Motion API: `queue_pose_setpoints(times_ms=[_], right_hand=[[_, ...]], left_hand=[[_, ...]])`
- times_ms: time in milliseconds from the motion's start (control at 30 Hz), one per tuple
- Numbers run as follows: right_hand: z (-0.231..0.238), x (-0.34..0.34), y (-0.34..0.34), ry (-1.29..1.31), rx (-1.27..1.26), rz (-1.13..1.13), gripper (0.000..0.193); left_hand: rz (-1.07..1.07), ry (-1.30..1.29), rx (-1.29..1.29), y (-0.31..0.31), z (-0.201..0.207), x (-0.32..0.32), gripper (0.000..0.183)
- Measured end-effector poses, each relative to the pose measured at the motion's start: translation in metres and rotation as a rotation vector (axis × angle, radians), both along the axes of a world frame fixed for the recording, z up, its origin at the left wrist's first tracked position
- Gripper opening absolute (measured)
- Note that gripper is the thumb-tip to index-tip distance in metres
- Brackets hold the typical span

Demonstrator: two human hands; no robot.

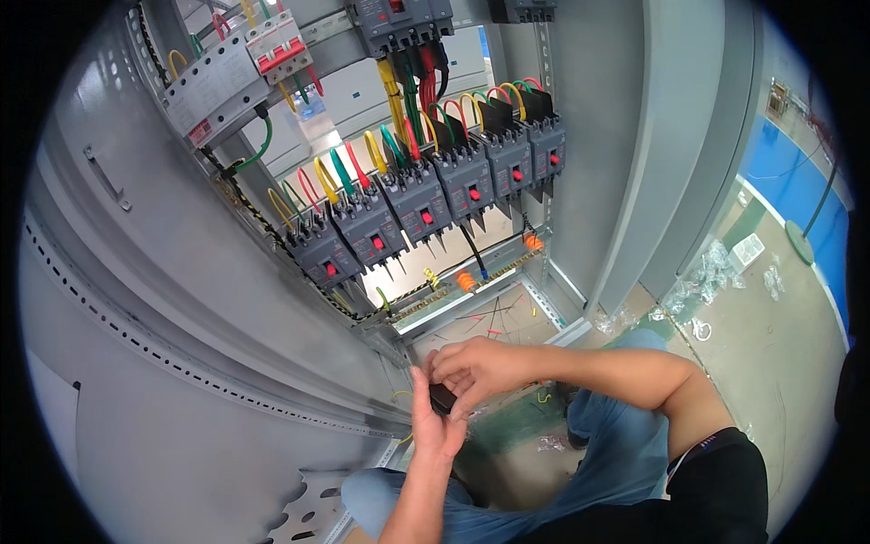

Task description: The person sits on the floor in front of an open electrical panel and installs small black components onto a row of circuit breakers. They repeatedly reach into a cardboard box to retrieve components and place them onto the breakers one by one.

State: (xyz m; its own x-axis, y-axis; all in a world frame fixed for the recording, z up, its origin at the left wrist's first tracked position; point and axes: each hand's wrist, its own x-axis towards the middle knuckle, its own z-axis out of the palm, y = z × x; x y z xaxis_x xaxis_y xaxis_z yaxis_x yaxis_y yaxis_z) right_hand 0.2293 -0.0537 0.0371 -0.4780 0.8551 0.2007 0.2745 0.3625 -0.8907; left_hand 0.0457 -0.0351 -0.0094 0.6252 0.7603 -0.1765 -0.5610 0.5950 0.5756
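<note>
A small dark block-like object (441,399) sits between my two hands, in front of the lower part of an open metal cabinet. My left hand (437,431) supports it from the left, palm turned inward and fingers pointing up. From the right, my right hand (485,367) reaches across with bent fingers closed on it. The hands cover much of the object, so its exact kind cannot be made out. Beyond them, a slanting row of dark grey circuit breakers (424,214) with red toggles is mounted in the cabinet.
A grey cabinet door (190,272) stands at left. Orange insulators (466,281) sit near a perforated bottom rail. Wire scraps (494,317) lie at the cabinet's base. Plastic bags (711,272) litter the floor at right. A miniature breaker (277,53) with red levers is at upper left.
</note>
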Motion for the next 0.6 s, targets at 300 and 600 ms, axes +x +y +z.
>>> queue_pose_setpoints(times_ms=[300,600], right_hand=[[-0.007,0.010,0.013,0.330,-0.017,-0.434,0.033],[-0.006,0.021,0.016,0.426,-0.074,-0.424,0.038]], left_hand=[[0.059,0.257,0.115,0.020,0.002,-0.016,0.037],[0.076,0.310,0.373,0.038,0.030,-0.007,0.010]])
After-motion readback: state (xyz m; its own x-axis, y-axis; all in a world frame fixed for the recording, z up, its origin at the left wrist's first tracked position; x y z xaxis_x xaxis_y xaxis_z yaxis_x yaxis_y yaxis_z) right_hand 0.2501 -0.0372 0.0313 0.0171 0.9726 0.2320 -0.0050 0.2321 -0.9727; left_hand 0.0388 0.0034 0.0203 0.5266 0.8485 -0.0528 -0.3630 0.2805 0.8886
